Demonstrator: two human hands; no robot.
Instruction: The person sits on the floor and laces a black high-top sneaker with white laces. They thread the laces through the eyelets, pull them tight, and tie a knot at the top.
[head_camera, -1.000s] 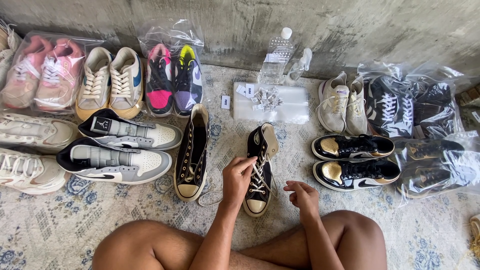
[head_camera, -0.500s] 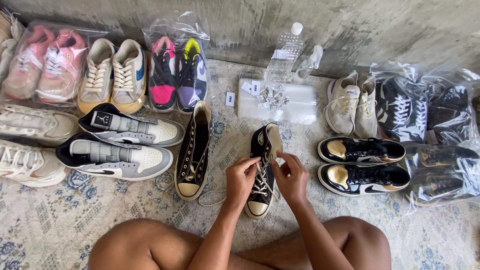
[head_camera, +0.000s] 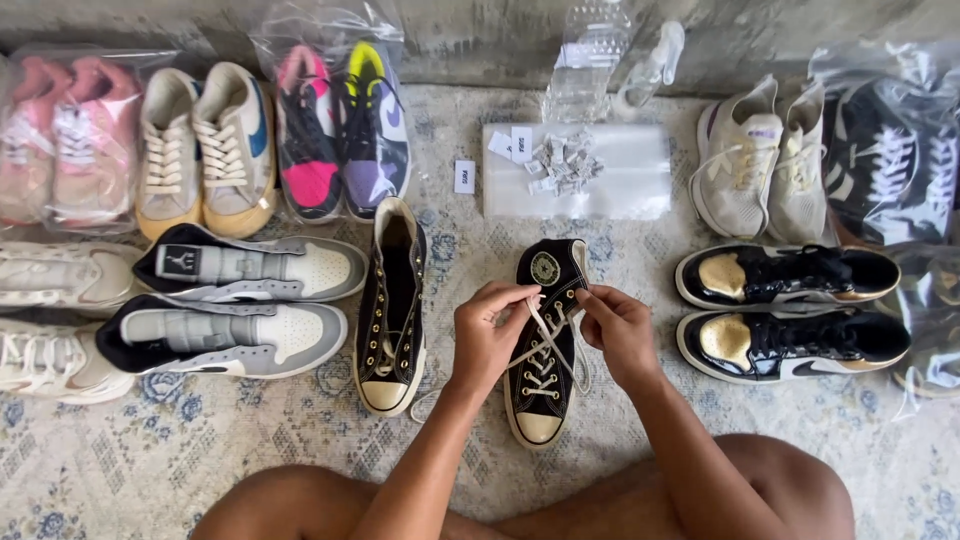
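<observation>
A high-top shoe (head_camera: 545, 345) lay on the rug (head_camera: 200, 460) just in front of the seated person, between the left hand (head_camera: 490, 335) and the right hand (head_camera: 620, 330). Its mate (head_camera: 392, 305) lay just to its left. A flat plastic bag (head_camera: 600, 175) lay behind it, with two bottles (head_camera: 610, 60) beyond that against the wall. A low pair (head_camera: 790, 315) lay to the right, and a strapped pair (head_camera: 240, 305) lay to the left.

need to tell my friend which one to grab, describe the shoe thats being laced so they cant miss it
On the patterned rug, look at the middle, just below the flat clear bag. The black high-top lies there between the left hand and right hand. Unlike its unlaced twin on its left, it has white laces.
</observation>
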